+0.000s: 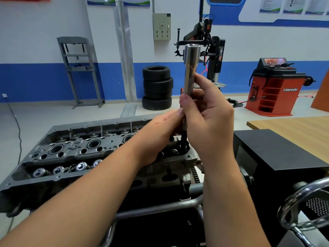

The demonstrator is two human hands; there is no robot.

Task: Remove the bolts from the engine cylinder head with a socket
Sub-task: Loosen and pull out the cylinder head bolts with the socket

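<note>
Both hands hold a socket upright over the cylinder head.
At frame centre, the right hand (208, 111) fingers curl round the chrome socket (191, 68); the left hand (160, 129) fingers pinch the dark bolt (183, 138) below it, above the cylinder head (71, 150) at lower left.

Socket: long polished chrome-steel socket (190, 68), smooth and mirror-glossy.
Cylinder head: grey cast-metal engine cylinder head (74, 148), dull, grainy, oil-darkened.
Valve springs: shiny steel caps (81, 166).
Box: matt black box (277, 150).
Tabletop: pale wood-grain tabletop (293, 129), smooth.
Tyres: stacked matt black rubber tyres (157, 88).
</note>
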